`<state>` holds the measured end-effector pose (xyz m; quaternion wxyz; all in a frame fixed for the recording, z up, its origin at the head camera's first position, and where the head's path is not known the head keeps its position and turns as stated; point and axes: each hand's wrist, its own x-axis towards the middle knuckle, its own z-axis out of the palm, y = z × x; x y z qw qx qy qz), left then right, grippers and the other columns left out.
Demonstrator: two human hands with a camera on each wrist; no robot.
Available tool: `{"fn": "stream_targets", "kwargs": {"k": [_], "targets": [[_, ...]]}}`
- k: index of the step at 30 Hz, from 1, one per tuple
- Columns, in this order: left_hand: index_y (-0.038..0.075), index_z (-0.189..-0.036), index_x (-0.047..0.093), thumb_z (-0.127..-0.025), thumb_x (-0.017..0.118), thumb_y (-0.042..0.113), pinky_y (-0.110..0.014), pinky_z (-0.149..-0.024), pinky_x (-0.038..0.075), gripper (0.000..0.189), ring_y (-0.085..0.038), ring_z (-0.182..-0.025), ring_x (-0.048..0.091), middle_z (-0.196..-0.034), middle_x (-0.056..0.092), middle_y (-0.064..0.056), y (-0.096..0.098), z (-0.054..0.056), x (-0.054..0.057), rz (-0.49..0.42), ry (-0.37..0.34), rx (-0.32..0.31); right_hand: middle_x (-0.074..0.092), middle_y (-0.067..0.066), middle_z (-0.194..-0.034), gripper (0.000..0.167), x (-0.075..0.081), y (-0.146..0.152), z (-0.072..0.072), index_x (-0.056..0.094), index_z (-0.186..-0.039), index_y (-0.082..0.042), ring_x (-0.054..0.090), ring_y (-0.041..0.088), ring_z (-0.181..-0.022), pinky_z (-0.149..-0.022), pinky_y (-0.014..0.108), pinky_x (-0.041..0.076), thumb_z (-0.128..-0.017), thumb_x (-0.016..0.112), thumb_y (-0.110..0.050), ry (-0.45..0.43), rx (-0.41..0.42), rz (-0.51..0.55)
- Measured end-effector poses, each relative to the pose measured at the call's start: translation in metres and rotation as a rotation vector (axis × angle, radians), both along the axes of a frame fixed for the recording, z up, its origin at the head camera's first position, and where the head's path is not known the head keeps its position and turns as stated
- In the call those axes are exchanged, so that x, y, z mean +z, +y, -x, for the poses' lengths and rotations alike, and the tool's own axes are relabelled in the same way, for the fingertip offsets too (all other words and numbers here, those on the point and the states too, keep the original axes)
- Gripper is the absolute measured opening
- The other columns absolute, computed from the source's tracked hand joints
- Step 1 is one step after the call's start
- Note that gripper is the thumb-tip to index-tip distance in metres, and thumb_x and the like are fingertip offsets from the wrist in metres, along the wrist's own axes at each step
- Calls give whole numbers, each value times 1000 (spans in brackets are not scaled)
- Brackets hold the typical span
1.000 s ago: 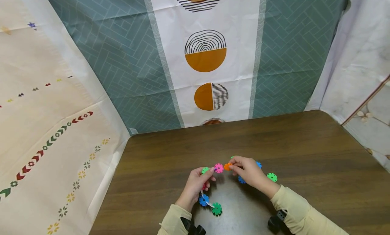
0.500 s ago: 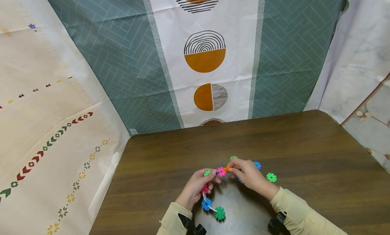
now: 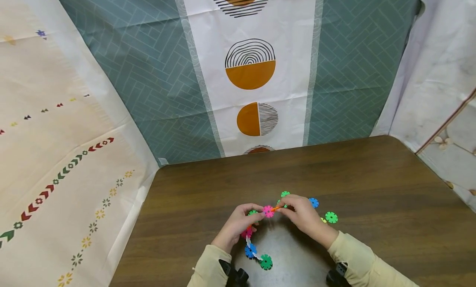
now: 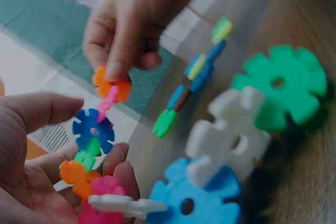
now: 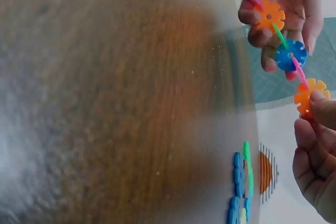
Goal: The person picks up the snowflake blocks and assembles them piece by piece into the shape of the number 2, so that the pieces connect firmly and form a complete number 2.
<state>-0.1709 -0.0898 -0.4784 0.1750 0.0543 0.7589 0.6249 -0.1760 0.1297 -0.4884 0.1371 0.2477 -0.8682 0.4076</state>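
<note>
A chain of notched plastic connector discs hangs from my left hand (image 3: 235, 225). The hand holds it between thumb and fingers around the blue disc (image 4: 84, 130), with green, orange and pink discs below. From there a white disc (image 4: 223, 142) and a light blue disc (image 4: 178, 195) lead to the green end disc (image 3: 265, 262). My right hand (image 3: 305, 216) pinches an orange disc (image 5: 304, 100) at the chain's upper end. That orange disc joins a pink disc (image 3: 268, 211), which is slotted into the blue one.
Loose connector discs lie on the brown wooden table (image 3: 201, 196) beyond and beside my right hand, among them a green disc (image 3: 331, 217), a blue disc (image 3: 314, 202) and another green disc (image 3: 285, 194). Patterned cloths hang behind the table and at its sides.
The orange disc has turned from face-on to nearly edge-on in the head view. Both hands have shifted slightly, the left one a little lower. The chain's hanging end has swung a little.
</note>
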Motion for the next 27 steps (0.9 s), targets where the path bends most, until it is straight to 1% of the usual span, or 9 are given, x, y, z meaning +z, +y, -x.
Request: {"fn": "stream_targets", "kwargs": {"k": [4, 6, 8, 11, 13, 15, 17, 21, 27], "targets": [[14, -108, 72, -86, 77, 28, -35, -58, 53, 26, -20, -64, 58, -92, 66, -1, 6, 1, -1, 114, 114, -49, 64, -14, -81, 12, 3, -2, 0, 72, -84, -21, 52, 2, -68, -61, 23, 48, -81, 79, -12, -41, 5, -33], [15, -106, 72, -85, 77, 28, -35, -57, 53, 25, -21, -62, 58, -89, 67, 2, 9, 1, -2, 147, 155, -49, 66, -12, -84, 10, 6, -1, 1, 73, -89, -18, 54, 3, -70, -63, 24, 49, -82, 79, -14, -91, 24, -64], [15, -104, 73, -85, 77, 28, -34, -58, 52, 23, -20, -63, 59, -86, 66, 3, 10, 1, -2, 168, 175, -30, 68, -7, -89, 14, 9, 1, 3, 74, -96, -14, 55, 5, -70, -63, 25, 50, -83, 78, -15, -130, 25, -121], [13, -102, 73, -86, 77, 26, -31, -60, 51, 21, -16, -66, 57, -86, 66, 3, 8, 1, -2, 183, 175, 5, 68, -1, -94, 24, 12, 5, 8, 74, -103, -9, 60, 12, -75, -67, 30, 52, -81, 80, -15, -136, -16, -249], [13, -101, 73, -85, 77, 27, -29, -60, 50, 21, -14, -68, 56, -86, 65, 3, 7, 1, -1, 192, 168, 23, 67, 2, -93, 27, 12, 7, 12, 74, -105, -7, 61, 16, -76, -67, 34, 52, -79, 81, -12, -99, -53, -337], [12, -101, 73, -86, 77, 28, -29, -60, 49, 22, -16, -69, 57, -86, 66, 1, 5, 1, -1, 186, 162, 31, 63, 3, -90, 27, 10, 7, 17, 74, -103, -9, 61, 18, -77, -67, 35, 51, -77, 82, -11, -61, -81, -409], [12, -99, 73, -87, 75, 30, -30, -59, 49, 22, -19, -68, 58, -85, 67, -1, 5, 1, -1, 181, 153, 38, 59, 3, -86, 27, 8, 6, 21, 74, -102, -11, 57, 17, -73, -63, 33, 49, -76, 83, -12, -40, -91, -459], [10, -95, 73, -90, 71, 33, -31, -56, 48, 24, -22, -62, 56, -81, 68, -6, 6, 0, -2, 171, 150, 53, 51, 2, -82, 27, 2, 2, 27, 73, -98, -12, 54, 17, -68, -59, 32, 47, -74, 85, -14, -43, -100, -499], [10, -89, 74, -91, 70, 34, -27, -51, 44, 25, -12, -54, 48, -79, 68, -7, 6, -1, -3, 173, 144, 73, 49, 0, -78, 28, -2, -1, 31, 60, -87, -11, 52, 16, -66, -60, 32, 46, -74, 85, -9, -102, -110, -460]]}}
